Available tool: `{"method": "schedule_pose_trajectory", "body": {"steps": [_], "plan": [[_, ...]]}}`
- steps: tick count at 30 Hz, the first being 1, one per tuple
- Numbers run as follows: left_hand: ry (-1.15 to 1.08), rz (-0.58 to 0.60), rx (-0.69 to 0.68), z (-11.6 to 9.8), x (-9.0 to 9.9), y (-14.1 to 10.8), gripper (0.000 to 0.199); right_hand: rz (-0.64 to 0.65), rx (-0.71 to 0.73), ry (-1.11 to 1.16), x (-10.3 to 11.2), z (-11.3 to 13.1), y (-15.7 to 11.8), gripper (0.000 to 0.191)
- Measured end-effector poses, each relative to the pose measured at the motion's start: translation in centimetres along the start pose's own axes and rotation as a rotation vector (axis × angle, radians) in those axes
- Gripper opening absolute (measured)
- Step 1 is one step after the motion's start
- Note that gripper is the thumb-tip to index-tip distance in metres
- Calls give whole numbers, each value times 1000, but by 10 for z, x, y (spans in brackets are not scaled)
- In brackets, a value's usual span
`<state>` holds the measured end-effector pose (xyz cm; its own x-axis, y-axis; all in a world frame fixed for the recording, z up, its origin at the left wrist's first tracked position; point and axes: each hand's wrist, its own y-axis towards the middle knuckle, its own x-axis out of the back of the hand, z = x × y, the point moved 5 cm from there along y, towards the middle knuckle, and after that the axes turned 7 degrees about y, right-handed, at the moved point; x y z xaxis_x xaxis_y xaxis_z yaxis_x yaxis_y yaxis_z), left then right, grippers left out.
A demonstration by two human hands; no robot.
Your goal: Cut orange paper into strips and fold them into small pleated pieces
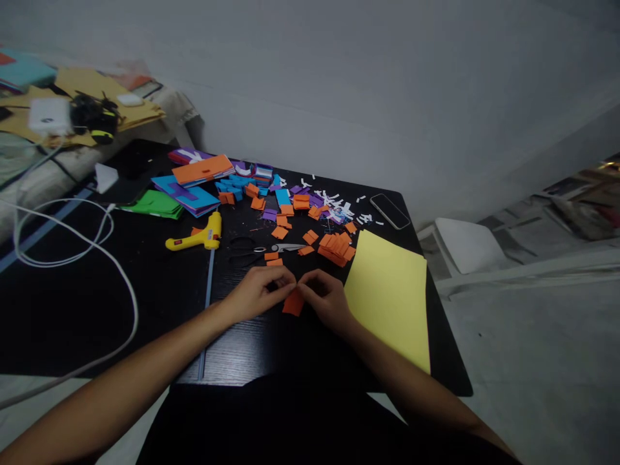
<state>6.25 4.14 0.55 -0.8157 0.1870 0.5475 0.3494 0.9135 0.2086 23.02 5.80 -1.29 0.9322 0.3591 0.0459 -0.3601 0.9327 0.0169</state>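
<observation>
Close to the table's front, a small orange piece of paper [293, 303] is pinched between both hands. My left hand [264, 290] grips its upper edge with thumb and forefinger. From the other side my right hand [325, 296] pinches the same edge, the fingertips of both hands almost meeting. The lower part of the paper hangs below the fingers, and its top is hidden by them. Scissors [278, 248] with dark handles lie just beyond the hands. Small folded orange pieces [336, 247] are heaped beyond my right hand, with others scattered nearby.
Yellow sheets [392, 290] lie right of my hands, with a phone [390, 211] behind. A yellow glue gun [196, 237] rests at left, near stacked coloured papers [203, 169]. White paper scraps [339, 206] litter the back. A white cable [128, 284] loops across the left side.
</observation>
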Motion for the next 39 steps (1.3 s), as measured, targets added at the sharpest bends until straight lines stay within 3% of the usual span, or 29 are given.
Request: {"method": "schedule_pose_trajectory", "body": {"steps": [5, 18, 24, 31, 35, 39], "plan": [[-24, 13, 8, 0, -1, 0, 17, 60, -25, -14, -3, 0, 1, 14], [-125, -83, 88, 9, 9, 2, 20, -5, -27, 28, 3, -3, 5, 19], [-83, -46, 52, 4, 6, 2, 16, 32, -54, 53, -1, -1, 3, 17], [-3, 76, 13, 3, -2, -1, 12, 119, -73, 27, -7, -7, 1, 15], [3, 92, 9, 9, 5, 0, 11, 98, -60, 30, -3, -6, 4, 12], [-22, 14, 36, 16, 21, 3, 12, 3, -73, 40, 7, -6, 9, 13]]}}
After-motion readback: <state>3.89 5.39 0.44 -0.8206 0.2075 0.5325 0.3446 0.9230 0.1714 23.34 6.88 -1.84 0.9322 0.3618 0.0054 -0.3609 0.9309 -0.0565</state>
